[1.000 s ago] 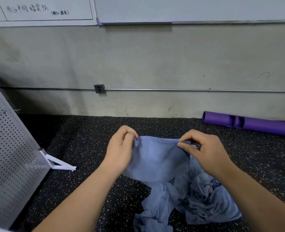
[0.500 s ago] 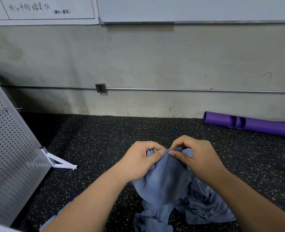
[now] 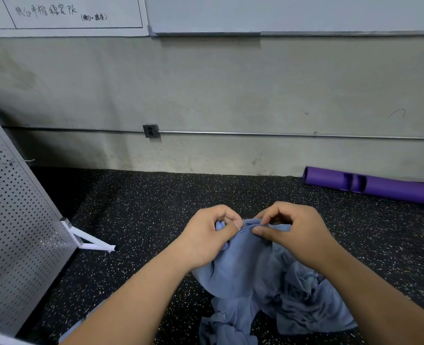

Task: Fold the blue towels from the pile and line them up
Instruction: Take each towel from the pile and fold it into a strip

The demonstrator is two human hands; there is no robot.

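Note:
A blue towel [image 3: 240, 267] hangs lifted above the floor, bunched along its top hem. My left hand [image 3: 211, 235] pinches that hem between thumb and curled fingers. Close beside it, my right hand [image 3: 295, 230] pinches the same hem, with only a small gap between the two thumbs. Below and to the right lies the crumpled pile of blue towels [image 3: 313, 302] on the dark speckled floor [image 3: 143, 220]; the held towel's lower part merges with it, and my forearms hide part of the pile.
A grey perforated metal panel [image 3: 14, 227] on a white foot [image 3: 91, 242] leans at the left. A purple foam roller [image 3: 372, 186] lies along the concrete wall at the right. A conduit with an outlet box [image 3: 151, 130] runs along the wall.
My hands, spread apart along the towel's top edge a second ago, have come together at its middle. The towel has gone from stretched flat to bunched.

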